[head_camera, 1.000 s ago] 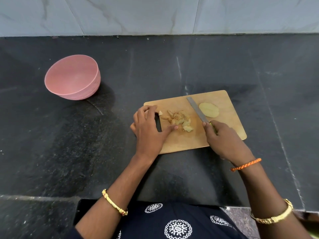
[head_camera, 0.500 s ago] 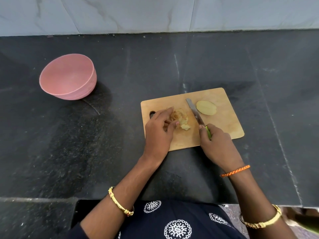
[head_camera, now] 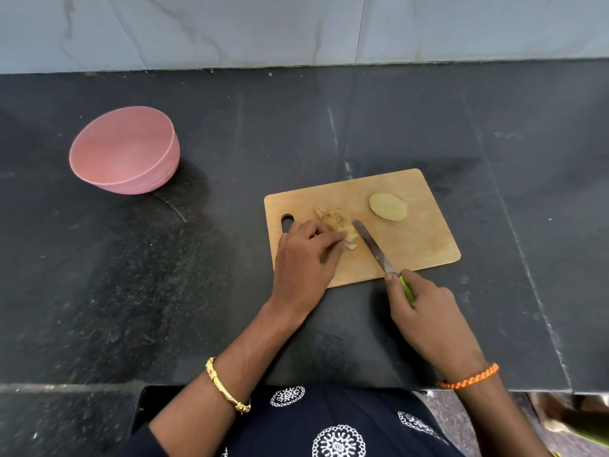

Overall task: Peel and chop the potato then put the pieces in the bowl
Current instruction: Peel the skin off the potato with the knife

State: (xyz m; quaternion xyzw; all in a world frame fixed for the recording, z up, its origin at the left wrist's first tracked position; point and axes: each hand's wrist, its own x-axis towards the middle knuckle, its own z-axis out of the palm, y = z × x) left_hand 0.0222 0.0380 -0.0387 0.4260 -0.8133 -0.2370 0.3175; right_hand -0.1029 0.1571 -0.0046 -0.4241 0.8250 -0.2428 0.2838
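Note:
A wooden cutting board (head_camera: pixel 412 245) lies on the black counter. A peeled pale potato (head_camera: pixel 388 206) rests near its far right. A heap of brown peels (head_camera: pixel 336 221) sits left of centre. My left hand (head_camera: pixel 304 258) rests on the board with its fingertips against the peels. My right hand (head_camera: pixel 425 311) grips the green handle of a knife (head_camera: pixel 372 244), whose blade points up-left and touches the right side of the peel heap. A pink bowl (head_camera: pixel 131 179), with nothing inside it, stands far left on the counter.
The black stone counter (head_camera: pixel 329 127) stretches to a grey marble wall at the back. Its front edge runs just below my wrists. Bangles and an orange thread band circle my wrists.
The knife blade has swung left from beside the potato to the peel heap. My left hand has closed in on the peels, which are now gathered tighter.

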